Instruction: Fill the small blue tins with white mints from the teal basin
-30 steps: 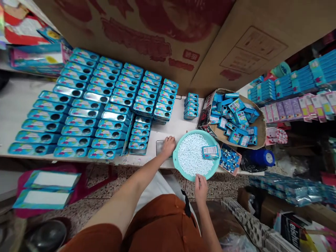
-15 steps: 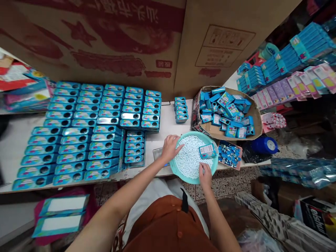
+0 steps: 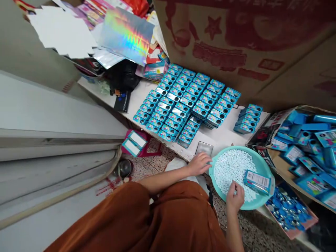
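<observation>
A turquoise basin [image 3: 214, 182] full of small white pellets [image 3: 231, 164] sits at the table's front edge. My left hand [image 3: 199, 163] lies at its left rim, palm down, fingers loosely stretched and seemingly holding nothing. Just behind that hand is a flat grey rectangular object [image 3: 204, 148]. Over the pellets, my right hand [image 3: 235, 196] has thumb and fingers drawn together in a pinch; anything between them is too small to make out. A blue printed box [image 3: 257, 180] lies on the pellets, to the right of my right fingers.
Rows of blue boxes [image 3: 183, 101] cover the table to the left; a short stack [image 3: 248, 119] stands behind the basin. On the right are a carton [image 3: 280, 164] of blue boxes and a pink tray [image 3: 311, 220] of shiny blue pieces. A large cardboard box [image 3: 210, 52] borders the back.
The view has swung left, bringing the wall and a paper pile into sight. My left hand has slid down along the basin's left rim. My right hand stays low over the pellets.
</observation>
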The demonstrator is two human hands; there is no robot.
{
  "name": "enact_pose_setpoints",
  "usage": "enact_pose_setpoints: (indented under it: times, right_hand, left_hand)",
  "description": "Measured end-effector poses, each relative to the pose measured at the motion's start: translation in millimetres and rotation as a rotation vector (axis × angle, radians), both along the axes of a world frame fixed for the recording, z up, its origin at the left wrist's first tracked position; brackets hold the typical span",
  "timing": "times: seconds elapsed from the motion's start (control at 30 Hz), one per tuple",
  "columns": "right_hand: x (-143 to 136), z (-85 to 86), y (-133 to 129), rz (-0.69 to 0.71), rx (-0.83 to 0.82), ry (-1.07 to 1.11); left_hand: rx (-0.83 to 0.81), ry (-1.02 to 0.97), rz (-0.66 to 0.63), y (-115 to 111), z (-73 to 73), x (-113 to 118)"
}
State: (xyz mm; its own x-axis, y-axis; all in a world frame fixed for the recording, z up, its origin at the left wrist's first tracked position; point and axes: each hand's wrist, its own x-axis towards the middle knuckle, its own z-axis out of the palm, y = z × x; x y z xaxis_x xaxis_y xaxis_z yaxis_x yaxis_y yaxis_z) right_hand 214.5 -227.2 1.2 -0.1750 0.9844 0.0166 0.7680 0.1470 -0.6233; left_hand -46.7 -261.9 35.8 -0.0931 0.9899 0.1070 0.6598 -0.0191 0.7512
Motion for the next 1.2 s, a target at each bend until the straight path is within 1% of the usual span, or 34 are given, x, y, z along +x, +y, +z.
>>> enact_pose_setpoints:
  times: [0.07,0.1,0.17,0.23,0.27,0.33,0.4,0.43,0.5,0.6,0.7,0.8,0.9,0.97,1.03,1.13,1.2]
  right_hand:
    - [-11,5.8,22,0.036,0.056,-0.011]
    - [-17,9.3,33,0.046,0.087,-0.017]
    - [-30,17.0,50,0.057,0.135,-0.024]
    - [-44,25.2,58,0.084,0.144,-0.033]
    - [-50,29.0,58,0.103,0.137,-0.040]
    - [-62,35.2,51,0.157,0.108,-0.061]
    - [-71,39.4,38,0.211,0.076,-0.085]
    - [-76,41.0,30,0.231,0.061,-0.099]
    - [-82,43.6,14,0.253,0.032,-0.134]
    - [-93,46.5,-8,0.268,-0.008,-0.198]
    - [-109,47.8,-25,0.312,-0.031,-0.222]
    - [-129,47.3,-39,0.328,-0.049,-0.219]
    - [-147,45.4,-41,0.338,-0.040,-0.226]
    - [-154,43.5,-28,0.321,0.008,-0.249]
    - [-155,41.7,-1,0.291,0.077,-0.285]
    - [-149,41.4,62,0.249,0.195,-0.361]
    - [-145,40.6,111,0.226,0.245,-0.421]
  left_hand:
    - [-0.085,0.002,0.083,-49,-4.1,-21]
    - [-0.148,0.010,0.166,-72,-7.4,-34]
    - [-0.298,0.053,0.384,-114,-17.3,-64]
    - [-0.478,0.108,0.550,-151,-32.5,-98]
    - [-0.583,0.147,0.607,-166,-41.8,-115]
    - [-0.821,0.250,0.650,-193,-62.6,-148]
    - [-1.040,0.344,0.678,-213,-83.3,-177]
    - [-1.124,0.367,0.699,-220,-92.8,-189]
    - [-1.199,0.365,0.736,-232,-109.8,-211]
    - [-1.235,0.332,0.762,-243,-131.8,-238]
    - [-1.271,0.311,0.768,-249,-150.5,-261]
    - [-1.267,0.321,0.751,-253,-162.5,-276]
    - [-1.199,0.338,0.697,-254,-166.9,-282]
    - [-1.147,0.342,0.672,-256,-169.3,-280]
    - [-1.137,0.385,0.677,-257,-172.8,-274]
    - [-1.095,0.447,0.627,-261,-173.7,-258]
    - [-1.103,0.430,0.542,-266,-167.0,-245]
